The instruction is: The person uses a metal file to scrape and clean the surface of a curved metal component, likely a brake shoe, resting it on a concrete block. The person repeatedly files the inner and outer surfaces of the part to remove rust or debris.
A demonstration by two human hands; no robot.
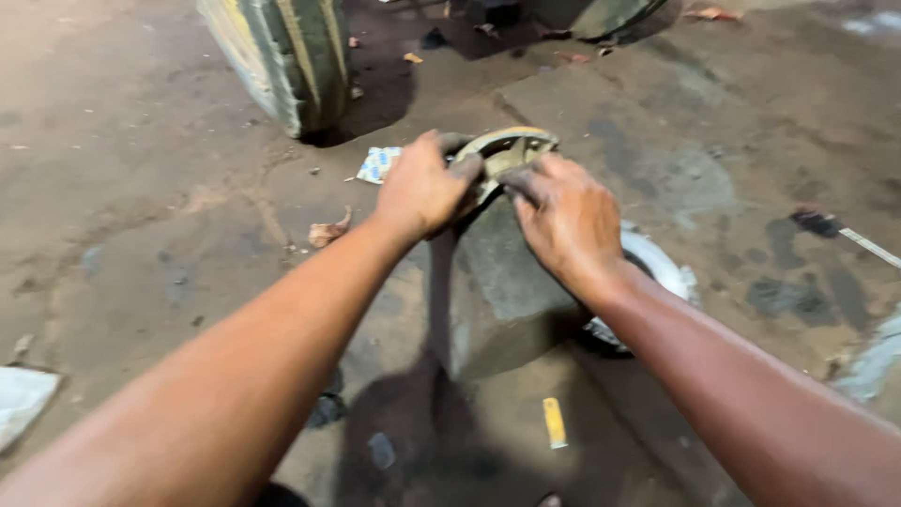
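Both hands grip a curved metal shoe on top of a stone block.

The left hand [424, 188] closes over the shoe's [507, 150] left end and the right hand [563, 221] pinches its right side, fingers curled shut on it. The shoe's arc runs left to right, resting on the block's [502, 291] top straight ahead, about equally near both hands. A tyre [286, 56] stands well beyond on the left; a pale ring [662, 268] lies behind the block, and a yellow stub [555, 422] on the floor [131, 188] nearer.
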